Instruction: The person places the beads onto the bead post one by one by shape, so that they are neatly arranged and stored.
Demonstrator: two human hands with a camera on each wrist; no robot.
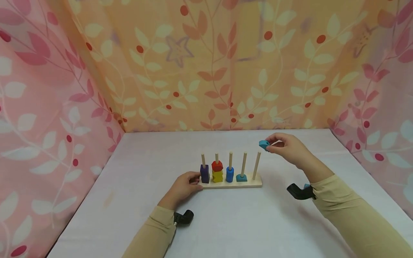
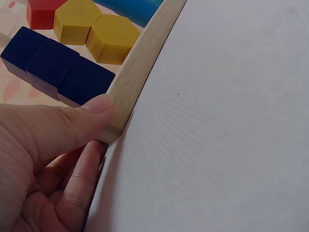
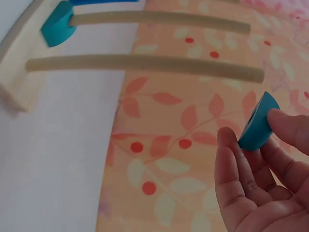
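Observation:
A wooden peg stacker stands on the table, and my left hand grips its left end. In the left wrist view the thumb lies on the base's edge with fingers curled beside it. From left to right the pegs carry dark blue square blocks, a red block above yellow ones, blue round blocks and one teal half-round block. The rightmost peg is bare. Up and right of its tip, my right hand pinches another teal half-round block, apart from the peg.
A small blue piece shows behind the right wrist camera, mostly hidden. White cloth covers the table. Patterned curtains enclose the back and both sides.

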